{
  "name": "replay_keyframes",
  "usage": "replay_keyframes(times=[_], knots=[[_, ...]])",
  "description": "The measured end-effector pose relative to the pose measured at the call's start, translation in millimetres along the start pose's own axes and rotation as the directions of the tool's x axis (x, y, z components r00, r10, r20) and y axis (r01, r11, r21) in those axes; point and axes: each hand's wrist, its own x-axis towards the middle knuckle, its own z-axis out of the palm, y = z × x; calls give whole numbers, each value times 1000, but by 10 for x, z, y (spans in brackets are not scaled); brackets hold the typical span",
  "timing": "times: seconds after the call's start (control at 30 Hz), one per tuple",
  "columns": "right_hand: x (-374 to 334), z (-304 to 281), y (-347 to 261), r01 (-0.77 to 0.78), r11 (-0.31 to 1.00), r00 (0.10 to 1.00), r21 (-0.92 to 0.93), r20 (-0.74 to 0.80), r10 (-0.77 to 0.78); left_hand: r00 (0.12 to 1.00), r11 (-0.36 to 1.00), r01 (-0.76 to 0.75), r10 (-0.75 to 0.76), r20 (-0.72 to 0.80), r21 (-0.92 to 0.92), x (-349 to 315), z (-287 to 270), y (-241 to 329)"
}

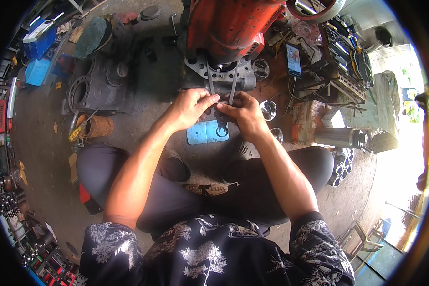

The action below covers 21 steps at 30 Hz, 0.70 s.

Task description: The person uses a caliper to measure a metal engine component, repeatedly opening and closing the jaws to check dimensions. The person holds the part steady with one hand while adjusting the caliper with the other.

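Both hands meet in front of the upright red engine casting (226,28), close to its grey metal flange (243,72) pierced with several holes. My left hand (191,108) is closed, thumb pressed on the fingers; what it pinches is hidden. My right hand (245,114) is closed on a dark metal piece (221,120) with a ring-like lower end, hanging between the hands. Two thin grey metal strips (209,78) run from the flange down to my fingers. Below the hands lies a light blue folded sheet or booklet (198,135) on the floor.
Pistons (268,109) stand right of my hand, near a cabled phone (294,61) and a steel flask (336,137). At left are a grey engine block (100,88) and a rusty can (100,127) holding tools. My bent knees flank the work.
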Motion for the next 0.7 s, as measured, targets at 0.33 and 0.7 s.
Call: replay_keyframes(times=[0.33, 0.7], knots=[[-31, 9, -5, -17, 999, 1000, -29, 14, 17, 1000, 1000, -10, 10, 14, -1, -8, -11, -16], [-22, 23, -12, 24, 1000, 1000, 20, 3, -24, 1000, 1000, -2, 2, 0, -3, -3, -2, -10]])
